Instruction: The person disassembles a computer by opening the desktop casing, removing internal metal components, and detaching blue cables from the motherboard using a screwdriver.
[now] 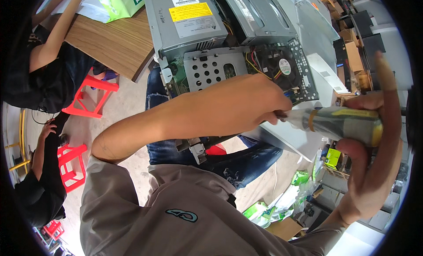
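Observation:
My right hand [374,137] holds a thick grey cylinder with yellow markings and a brown ring, which looks like an electric screwdriver [341,120]. One finger of that hand stretches upward, smeared by motion. My left arm crosses my body, and my left hand [264,101] pinches the narrow front end of the tool; the fingertips are partly hidden. Beyond my left forearm lies an opened computer case [304,73]. Inside it are a power supply [189,31], a drive cage [260,18], a perforated metal bracket [211,71] and a fan [282,68].
A wooden table [112,44] bears a green-and-white package [121,4] at the far left. Two people sit at left near red plastic stools [94,95]. Green-and-white packaging [282,198] and a cardboard box [284,228] lie on the floor at lower right. Cluttered shelving [352,48] stands at right.

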`<state>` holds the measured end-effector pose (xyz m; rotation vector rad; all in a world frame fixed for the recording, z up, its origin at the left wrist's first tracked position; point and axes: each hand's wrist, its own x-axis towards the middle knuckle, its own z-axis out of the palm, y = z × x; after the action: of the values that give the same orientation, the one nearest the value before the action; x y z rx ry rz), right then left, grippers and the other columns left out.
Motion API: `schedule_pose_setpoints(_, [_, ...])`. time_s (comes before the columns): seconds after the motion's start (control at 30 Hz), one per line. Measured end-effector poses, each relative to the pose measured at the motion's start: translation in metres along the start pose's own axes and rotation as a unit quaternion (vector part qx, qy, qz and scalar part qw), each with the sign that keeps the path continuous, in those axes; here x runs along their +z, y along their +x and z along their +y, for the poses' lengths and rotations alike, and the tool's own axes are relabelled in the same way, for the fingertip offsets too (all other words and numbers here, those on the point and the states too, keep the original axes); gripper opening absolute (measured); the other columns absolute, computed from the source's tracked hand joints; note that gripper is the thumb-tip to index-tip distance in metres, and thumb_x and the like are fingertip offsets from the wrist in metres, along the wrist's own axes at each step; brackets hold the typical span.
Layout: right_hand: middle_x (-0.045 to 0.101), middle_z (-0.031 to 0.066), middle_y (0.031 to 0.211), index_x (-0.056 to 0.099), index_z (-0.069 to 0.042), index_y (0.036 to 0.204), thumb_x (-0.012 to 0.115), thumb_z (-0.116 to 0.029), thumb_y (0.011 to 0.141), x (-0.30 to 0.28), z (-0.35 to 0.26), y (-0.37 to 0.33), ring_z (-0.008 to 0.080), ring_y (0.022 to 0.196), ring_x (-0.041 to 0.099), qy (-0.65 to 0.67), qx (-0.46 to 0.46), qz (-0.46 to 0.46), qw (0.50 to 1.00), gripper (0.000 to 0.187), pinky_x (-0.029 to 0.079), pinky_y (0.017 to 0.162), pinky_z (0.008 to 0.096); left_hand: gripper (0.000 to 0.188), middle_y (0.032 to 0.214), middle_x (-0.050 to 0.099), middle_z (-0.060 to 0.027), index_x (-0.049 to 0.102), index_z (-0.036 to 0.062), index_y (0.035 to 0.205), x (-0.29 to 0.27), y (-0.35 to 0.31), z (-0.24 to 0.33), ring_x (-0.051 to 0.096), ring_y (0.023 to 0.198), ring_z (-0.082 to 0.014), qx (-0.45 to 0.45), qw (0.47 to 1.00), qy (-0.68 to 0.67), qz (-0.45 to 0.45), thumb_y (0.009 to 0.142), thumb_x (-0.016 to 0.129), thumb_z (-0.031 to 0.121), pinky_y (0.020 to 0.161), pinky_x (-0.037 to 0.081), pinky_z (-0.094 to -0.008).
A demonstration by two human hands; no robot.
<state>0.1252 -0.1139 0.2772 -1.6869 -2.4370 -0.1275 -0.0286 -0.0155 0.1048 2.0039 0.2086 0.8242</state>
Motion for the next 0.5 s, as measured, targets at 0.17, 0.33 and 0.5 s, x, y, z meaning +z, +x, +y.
schedule_pose_setpoints(0.17, [0.058, 0.0096, 0.095, 0.044, -0.001, 0.141, 0.069, -0.015, 0.072, 0.007, -0.006, -0.001, 0.0217, 0.087, 0.065, -0.022, 0.072, 0.066, 0.995, 0.075, 0.053, 0.082, 0.0358, 0.018, 0.085, 0.063, -0.0131, 0.065, -0.0007, 0.088, -0.002, -0.004, 0.009, 0.063, 0.078, -0.0349, -0.014, 0.995, 0.099, 0.014, 0.079, 0.071, 0.014, 0.068, 0.048, -0.042])
schedule_pose_setpoints(0.33, [0.055, 0.0167, 0.127, 0.048, 0.004, 0.13, 0.054, 0.003, 0.082, -0.024, 0.004, -0.001, 0.0272, 0.104, 0.062, -0.029, -0.012, -0.078, 0.996, 0.049, 0.051, 0.086, 0.0362, 0.017, 0.081, 0.063, -0.0137, 0.066, -0.0003, 0.087, -0.007, -0.005, 0.005, 0.063, 0.077, -0.0352, -0.014, 0.988, 0.155, -0.009, 0.077, 0.071, 0.013, 0.067, 0.049, -0.0428])
schedule_pose_setpoints(0.5, [0.055, 0.018, 0.131, 0.048, 0.003, 0.131, 0.048, -0.036, 0.099, -0.014, 0.02, 0.004, 0.031, 0.107, 0.062, -0.087, -0.035, -0.05, 0.994, 0.051, 0.049, 0.09, 0.0361, 0.01, 0.077, 0.065, -0.0148, 0.066, -0.0011, 0.082, -0.001, -0.004, -0.001, 0.065, 0.074, -0.0351, -0.008, 0.993, 0.117, 0.009, 0.076, 0.069, 0.006, 0.065, 0.05, -0.0427])
